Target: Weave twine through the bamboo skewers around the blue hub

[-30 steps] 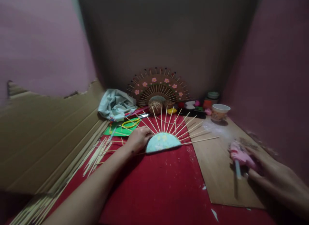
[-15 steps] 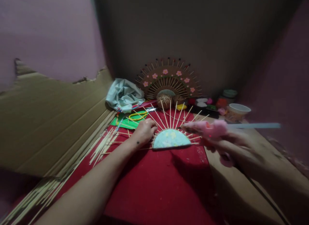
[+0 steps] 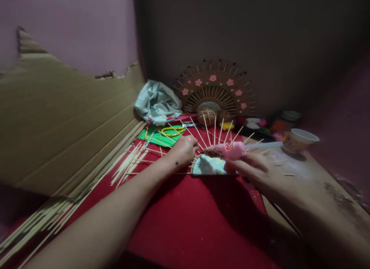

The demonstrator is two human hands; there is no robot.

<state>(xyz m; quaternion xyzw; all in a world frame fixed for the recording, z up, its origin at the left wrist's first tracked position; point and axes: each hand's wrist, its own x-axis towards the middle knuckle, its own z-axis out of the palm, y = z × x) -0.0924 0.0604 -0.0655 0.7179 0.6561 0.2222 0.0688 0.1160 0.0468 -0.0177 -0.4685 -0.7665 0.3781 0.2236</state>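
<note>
A light-blue half-round piece (image 3: 204, 167) lies on the red surface, with thin wooden sticks (image 3: 214, 130) fanning out from its curved edge. My left hand (image 3: 186, 148) is closed at the upper left of that edge, its fingers pinched; whatever is between them is too small to make out. In my right hand (image 3: 251, 167) is a pink glue gun (image 3: 231, 149), pointing left, with a pale glue stick (image 3: 264, 145) coming out of its back. Its nozzle is close to my left fingertips, above the curved edge. The glue gun and right hand cover the right part of the half-round piece.
Loose sticks (image 3: 130, 165) lie at the left by a cardboard sheet (image 3: 72, 118). Yellow-handled scissors (image 3: 172, 132) rest on green sheets (image 3: 147, 135). Behind are a crumpled cloth (image 3: 157, 101), a twine ball (image 3: 207, 116) and a flower-decorated fan (image 3: 214, 86). A cup (image 3: 300, 140) stands right.
My right hand has brought the glue gun left, from the right side of the half-round piece to beside my left fingertips. The whole view has shifted slightly. My left hand stays pinched at the edge.
</note>
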